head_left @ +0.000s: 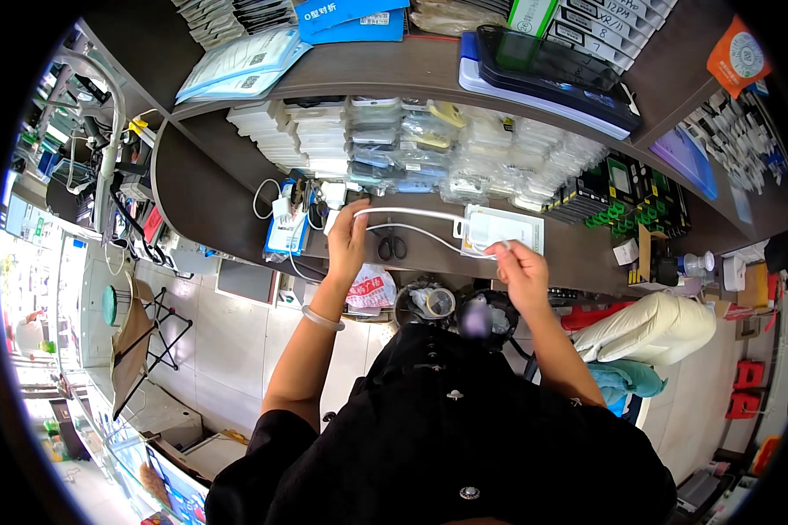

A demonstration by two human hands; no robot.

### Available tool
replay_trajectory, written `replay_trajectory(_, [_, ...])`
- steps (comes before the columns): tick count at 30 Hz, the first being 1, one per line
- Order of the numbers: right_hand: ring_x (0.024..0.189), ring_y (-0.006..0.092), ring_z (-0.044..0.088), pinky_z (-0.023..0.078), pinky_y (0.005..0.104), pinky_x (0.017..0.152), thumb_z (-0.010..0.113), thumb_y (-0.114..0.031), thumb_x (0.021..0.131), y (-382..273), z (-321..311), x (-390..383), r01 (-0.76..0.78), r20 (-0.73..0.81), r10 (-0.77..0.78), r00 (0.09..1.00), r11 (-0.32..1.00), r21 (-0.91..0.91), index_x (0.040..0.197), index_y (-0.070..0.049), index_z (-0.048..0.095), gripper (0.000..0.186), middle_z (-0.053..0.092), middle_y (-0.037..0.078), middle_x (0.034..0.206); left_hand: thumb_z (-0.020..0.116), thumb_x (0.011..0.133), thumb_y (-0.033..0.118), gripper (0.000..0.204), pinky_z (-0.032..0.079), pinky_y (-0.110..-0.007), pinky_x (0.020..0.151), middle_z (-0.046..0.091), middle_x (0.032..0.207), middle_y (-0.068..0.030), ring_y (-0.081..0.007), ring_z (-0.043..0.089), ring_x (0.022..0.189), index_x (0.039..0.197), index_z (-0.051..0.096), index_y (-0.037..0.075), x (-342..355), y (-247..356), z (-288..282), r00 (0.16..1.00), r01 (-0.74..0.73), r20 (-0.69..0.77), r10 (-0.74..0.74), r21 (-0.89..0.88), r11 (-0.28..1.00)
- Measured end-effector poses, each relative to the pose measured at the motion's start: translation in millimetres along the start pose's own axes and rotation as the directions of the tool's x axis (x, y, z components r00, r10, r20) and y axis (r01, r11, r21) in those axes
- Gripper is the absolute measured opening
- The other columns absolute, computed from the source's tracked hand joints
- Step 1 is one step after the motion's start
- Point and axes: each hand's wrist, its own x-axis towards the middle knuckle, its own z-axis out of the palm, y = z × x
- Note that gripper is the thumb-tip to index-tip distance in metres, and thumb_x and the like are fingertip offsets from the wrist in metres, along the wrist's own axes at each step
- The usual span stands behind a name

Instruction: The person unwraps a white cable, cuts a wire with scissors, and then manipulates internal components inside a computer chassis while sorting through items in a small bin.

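A white charging cable stretches in a loose loop between my two hands, above the dark desk. My left hand is closed on the cable at the left side, with a white plug-like block right beside its fingers. With pinched fingers my right hand grips the cable's other part, at the right. Just behind that hand lies a white flat package with a clear window. Black-handled scissors lie on the desk below the loop. What sits inside my left fingers is partly hidden.
Stacked phone cases in clear bags fill the shelf behind the desk. More chargers and cords crowd the left end. Black boxes with green marks stand at the right. Bins stand below the desk's front edge.
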Motion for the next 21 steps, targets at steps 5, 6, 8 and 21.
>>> replay_trajectory(5, [0.049,0.0022,0.035,0.028,0.0177,0.046,0.048,-0.016,0.092,-38.1,-8.5,-1.5,0.009,0.175,-0.038,0.984,0.987,0.162,0.088,0.003,0.062,0.024,0.043,-0.004,0.056,0.047,0.091,0.018,0.024,0.043,-0.031,0.084,0.061,0.1,-0.0109,-0.019,0.056,0.094,0.104,0.06,0.002,-8.7,100.4,32.4,0.923,-0.075,0.369,0.115,-0.121,0.99])
replay_trajectory(6, [0.049,0.0023,0.035,0.028,0.0176,0.046,0.047,-0.016,0.092,-46.2,-4.9,-5.4,0.043,0.188,-0.081,0.979,0.979,0.201,0.089,0.003,0.061,0.024,0.044,-0.003,0.057,0.045,0.092,0.018,0.025,0.043,-0.033,0.086,0.059,0.105,-0.0128,-0.021,0.055,0.098,0.104,0.059,0.002,-21.4,108.2,40.2,0.877,0.002,0.471,0.093,-0.198,0.98])
replay_trajectory(8, [0.05,0.0025,0.037,0.029,0.0174,0.046,0.045,-0.016,0.093,-60.0,-0.5,-13.2,0.111,0.197,-0.171,0.965,0.953,0.283,0.09,0.004,0.06,0.025,0.046,-0.002,0.057,0.04,0.094,0.021,0.027,0.045,-0.031,0.081,0.064,0.09,-0.0099,-0.0193,0.06,0.086,0.105,0.057,0.002,-34.6,131.8,50.5,0.707,0.076,0.704,0.071,-0.176,0.981])
replay_trajectory(21, [0.041,0.0026,0.036,0.03,0.0172,0.038,0.052,-0.017,0.088,-32.8,-28.1,-25.5,-0.07,0.209,0.052,0.976,0.995,0.076,0.083,0.003,0.059,0.022,0.053,0.002,0.059,0.048,0.089,0.03,0.028,0.044,-0.038,0.064,0.057,0.072,-0.0135,-0.0288,0.057,0.068,0.087,0.056,0.003,-55.5,128.8,61.9,0.317,0.004,0.948,0.03,-0.033,0.999])
